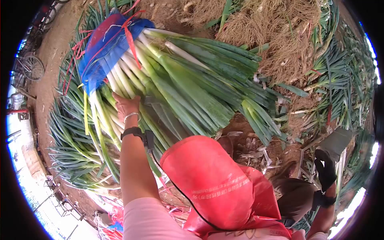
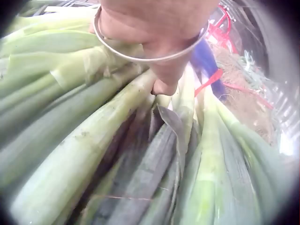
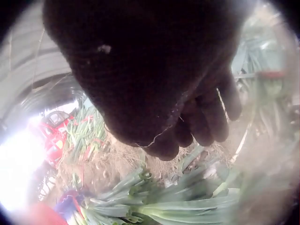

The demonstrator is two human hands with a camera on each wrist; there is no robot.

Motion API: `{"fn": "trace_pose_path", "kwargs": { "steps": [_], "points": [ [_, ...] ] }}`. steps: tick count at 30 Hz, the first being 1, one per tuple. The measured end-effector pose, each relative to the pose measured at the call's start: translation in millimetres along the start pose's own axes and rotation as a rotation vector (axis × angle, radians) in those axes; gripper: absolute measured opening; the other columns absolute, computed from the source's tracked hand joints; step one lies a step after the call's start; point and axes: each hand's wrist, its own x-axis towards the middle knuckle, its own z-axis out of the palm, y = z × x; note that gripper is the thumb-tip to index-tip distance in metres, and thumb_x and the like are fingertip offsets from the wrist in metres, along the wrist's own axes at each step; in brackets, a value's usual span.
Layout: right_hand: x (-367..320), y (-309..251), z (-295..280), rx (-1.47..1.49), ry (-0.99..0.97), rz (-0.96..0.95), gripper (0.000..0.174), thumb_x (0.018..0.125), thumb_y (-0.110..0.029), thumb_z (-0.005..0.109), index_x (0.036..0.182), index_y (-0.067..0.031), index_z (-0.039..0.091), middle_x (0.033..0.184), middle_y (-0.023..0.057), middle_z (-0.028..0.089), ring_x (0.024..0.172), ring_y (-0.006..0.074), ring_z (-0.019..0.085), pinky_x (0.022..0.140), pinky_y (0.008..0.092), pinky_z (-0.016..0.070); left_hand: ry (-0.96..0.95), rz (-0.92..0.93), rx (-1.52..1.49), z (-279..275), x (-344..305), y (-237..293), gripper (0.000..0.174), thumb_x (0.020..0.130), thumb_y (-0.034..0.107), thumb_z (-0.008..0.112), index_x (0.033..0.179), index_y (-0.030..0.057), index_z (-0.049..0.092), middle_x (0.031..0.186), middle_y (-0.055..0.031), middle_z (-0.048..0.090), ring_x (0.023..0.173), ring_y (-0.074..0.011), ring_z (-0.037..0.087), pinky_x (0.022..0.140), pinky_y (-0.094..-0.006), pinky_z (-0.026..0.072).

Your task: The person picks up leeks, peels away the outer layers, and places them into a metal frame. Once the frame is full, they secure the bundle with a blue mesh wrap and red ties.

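A large bundle of leeks lies at upper centre in the head view, its white ends wrapped in blue plastic with red ties. My bare left hand grips pale leek stalks just below the wrap. Up close in the left wrist view, the fingertips dig in between the stalks, partly hidden among them. Off to the lower right, away from the bundle, my right hand wears a dark glove and holds nothing. Its fingers hang loosely bent in the right wrist view.
A small stool stands beside the right hand. Dry roots are heaped beyond the bundle, and more leeks lie at the right. Others spread out at the left. A bicycle wheel shows at far left.
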Motion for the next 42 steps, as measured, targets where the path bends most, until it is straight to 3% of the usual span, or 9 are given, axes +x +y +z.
{"fn": "trace_pose_path", "kwargs": {
  "steps": [16, 20, 23, 25, 26, 28, 33, 39, 42],
  "points": [
    [4, 12, 17, -0.035, -0.120, 0.024, 0.028, 0.084, -0.006, 0.062, 0.111, 0.0015, 0.063, 0.102, 0.0154, 0.067, 0.098, 0.0289, 0.064, 0.086, 0.0358, 0.0488, -0.083, -0.140, -0.142, -4, -10, 29, 0.112, 0.066, 0.050, 0.077, 0.150, 0.0091, 0.015, 0.121, -0.0227, 0.061, 0.110, -0.0371, 0.061, 0.095, -0.0454, 0.0472],
    [10, 13, 20, -0.029, -0.125, -0.017, 0.030, 0.085, -0.005, 0.061, 0.114, 0.0002, 0.063, 0.105, 0.0155, 0.066, 0.098, 0.0287, 0.064, 0.086, 0.0356, 0.0490, -0.029, 0.101, -0.254, 7, -5, -33, 0.106, 0.065, 0.047, 0.079, 0.140, -0.0115, 0.032, 0.133, -0.0313, 0.050, 0.124, -0.0421, 0.049, 0.104, -0.0428, 0.0402],
    [10, 10, 23, 0.059, -0.105, 0.003, 0.031, 0.084, -0.002, 0.061, 0.115, -0.0015, 0.063, 0.107, 0.0152, 0.064, 0.098, 0.0285, 0.064, 0.085, 0.0346, 0.0491, -0.148, 0.185, -0.509, -2, -34, -104, 0.099, 0.069, 0.039, 0.080, 0.137, -0.0167, 0.035, 0.131, -0.0300, 0.052, 0.121, -0.0309, 0.053, 0.103, -0.0364, 0.0411],
    [6, 16, 25, 0.025, -0.061, -0.127, 0.032, 0.083, -0.003, 0.062, 0.115, -0.0023, 0.063, 0.106, 0.0153, 0.064, 0.099, 0.0299, 0.063, 0.085, 0.0345, 0.0488, -0.333, 0.201, -0.730, -21, -68, -151, 0.074, 0.078, 0.026, 0.073, 0.135, -0.0116, 0.042, 0.118, -0.0173, 0.061, 0.105, -0.0222, 0.059, 0.091, -0.0328, 0.0473],
    [4, 11, 26, 0.030, -0.050, -0.139, 0.032, 0.083, -0.003, 0.062, 0.115, -0.0023, 0.063, 0.106, 0.0153, 0.064, 0.099, 0.0299, 0.063, 0.085, 0.0345, 0.0488, -0.401, 0.200, -0.820, -26, -79, -181, 0.083, 0.076, 0.019, 0.077, 0.140, -0.0118, 0.033, 0.119, -0.0237, 0.060, 0.105, -0.0259, 0.061, 0.092, -0.0341, 0.0488],
    [-4, -12, 26, 0.150, -0.082, -0.094, 0.032, 0.083, -0.007, 0.065, 0.115, -0.0026, 0.063, 0.106, 0.0158, 0.064, 0.100, 0.0326, 0.062, 0.087, 0.0369, 0.0482, -0.578, 0.142, -0.952, -56, -126, -230, 0.076, 0.073, 0.029, 0.072, 0.133, -0.0080, 0.043, 0.118, -0.0187, 0.057, 0.102, -0.0284, 0.061, 0.091, -0.0347, 0.0493],
    [-33, -86, 14, 0.181, -0.127, -0.353, 0.037, 0.083, -0.018, 0.067, 0.117, -0.0056, 0.062, 0.113, 0.0160, 0.063, 0.102, 0.0339, 0.061, 0.091, 0.0408, 0.0470, -0.725, 0.391, -1.155, -143, -231, -222, 0.092, 0.053, 0.039, 0.081, 0.126, -0.0051, 0.047, 0.096, -0.0102, 0.061, 0.083, -0.0210, 0.062, 0.070, -0.0324, 0.0508],
    [-83, -165, 1, 0.618, -0.045, -0.806, 0.062, 0.084, -0.032, 0.072, 0.134, -0.0040, 0.048, 0.127, 0.0168, 0.058, 0.116, 0.0323, 0.057, 0.098, 0.0390, 0.0449, -0.836, 0.874, -1.283, -254, -301, -116, 0.103, 0.050, 0.036, 0.085, 0.134, -0.0059, 0.042, 0.095, -0.0109, 0.063, 0.083, -0.0208, 0.064, 0.071, -0.0305, 0.0517],
    [-117, -194, -8, 0.912, -0.034, -0.789, 0.078, 0.081, -0.031, 0.077, 0.142, -0.0042, 0.037, 0.135, 0.0163, 0.053, 0.121, 0.0244, 0.054, 0.099, 0.0376, 0.0441, -0.962, 1.090, -1.171, -269, -348, -71, 0.103, 0.050, 0.033, 0.084, 0.135, -0.0054, 0.041, 0.096, -0.0113, 0.063, 0.084, -0.0211, 0.064, 0.072, -0.0308, 0.0523]
  ]
}}
